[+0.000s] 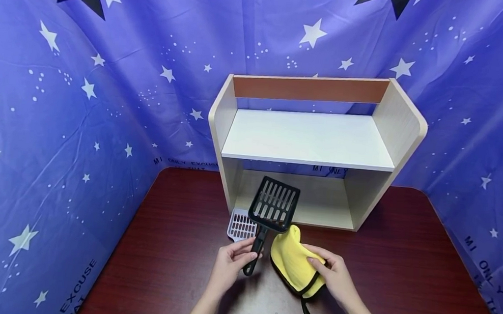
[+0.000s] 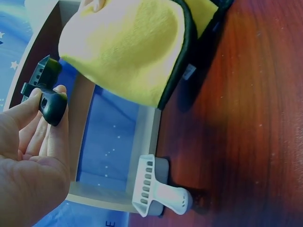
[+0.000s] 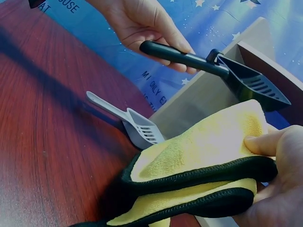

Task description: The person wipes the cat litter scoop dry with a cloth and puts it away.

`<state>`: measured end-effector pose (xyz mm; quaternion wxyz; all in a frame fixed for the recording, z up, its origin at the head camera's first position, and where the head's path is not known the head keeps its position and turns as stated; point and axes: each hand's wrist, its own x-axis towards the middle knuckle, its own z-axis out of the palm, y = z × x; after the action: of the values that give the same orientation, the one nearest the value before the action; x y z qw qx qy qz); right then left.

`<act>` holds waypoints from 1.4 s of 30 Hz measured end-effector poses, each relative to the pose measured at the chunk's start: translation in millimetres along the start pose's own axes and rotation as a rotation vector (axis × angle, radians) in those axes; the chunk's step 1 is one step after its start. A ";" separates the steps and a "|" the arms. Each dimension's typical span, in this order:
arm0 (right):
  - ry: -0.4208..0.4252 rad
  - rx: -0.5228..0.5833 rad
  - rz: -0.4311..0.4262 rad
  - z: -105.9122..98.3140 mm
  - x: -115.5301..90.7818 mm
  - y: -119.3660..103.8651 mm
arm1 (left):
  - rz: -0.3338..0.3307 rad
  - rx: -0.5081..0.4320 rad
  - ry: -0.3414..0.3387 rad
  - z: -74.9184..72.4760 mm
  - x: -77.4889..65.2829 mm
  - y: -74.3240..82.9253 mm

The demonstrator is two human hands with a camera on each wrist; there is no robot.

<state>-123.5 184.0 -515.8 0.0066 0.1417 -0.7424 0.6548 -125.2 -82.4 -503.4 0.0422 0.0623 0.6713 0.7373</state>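
While the grey scoop (image 1: 243,222) lies on the table (image 1: 160,248) just in front of the shelf (image 1: 310,137), the left hand (image 1: 230,259) pinches the black scoop (image 1: 267,223) by its handle, slotted head raised off the table, and a firm grip with the thumb along the handle should stop it from twisting. To its right, close by, the folded yellow cloth (image 1: 295,264) is clamped in the right hand (image 1: 333,272), thumb on its face; gathering the dangling black loop (image 1: 306,309) would help avoid a snag in the slots, and light finger pressure should suit such soft fabric.
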 end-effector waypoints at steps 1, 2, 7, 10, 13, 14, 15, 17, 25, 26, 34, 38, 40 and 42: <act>0.000 0.007 0.003 -0.7 -0.6 0.1 | 0.007 -0.003 0.000 -0.6 0.4 1.4; 0.002 0.010 0.006 -1.5 -1.3 0.1 | 0.015 -0.008 0.001 -1.3 1.0 2.7; 0.008 0.025 0.026 -5.9 -3.9 0.0 | 0.047 -0.026 0.006 -5.4 4.9 9.9; 0.014 0.020 0.033 -8.0 -5.4 1.4 | 0.058 -0.033 0.016 -8.1 8.1 14.0; 0.014 0.016 0.039 -9.8 -6.8 3.7 | 0.069 -0.020 0.022 -11.6 11.0 18.6; 0.014 0.014 0.040 -10.3 -7.2 4.2 | 0.074 -0.013 0.023 -13.0 12.1 20.1; 0.012 0.017 0.041 -10.8 -7.7 4.7 | 0.080 -0.003 0.027 -14.5 13.2 21.6; 0.011 0.019 0.043 -11.5 -8.5 5.0 | 0.089 0.014 0.038 -17.1 15.2 25.2; 0.024 0.015 0.061 -13.3 -11.7 5.5 | 0.114 0.059 0.084 -23.6 22.0 39.1; 0.022 0.018 0.067 -13.4 -12.2 5.6 | 0.113 0.052 0.084 -23.6 22.4 40.3; 0.030 0.035 0.093 -13.3 -14.7 7.7 | 0.149 0.032 0.071 -19.7 32.7 52.2; 0.030 0.040 0.078 -13.5 -16.2 9.4 | 0.181 0.050 0.093 -16.6 40.3 63.4; 0.031 0.036 0.071 -13.6 -16.5 10.1 | 0.189 0.051 0.101 -15.7 44.8 69.2; 0.038 0.038 0.086 -13.4 -16.6 10.7 | 0.202 0.040 0.104 -14.4 49.2 75.6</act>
<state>-112.3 201.6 -527.5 -0.0100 0.0974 -0.7349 0.6711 -174.3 -96.6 -427.8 -0.0686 0.0921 0.6774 0.7266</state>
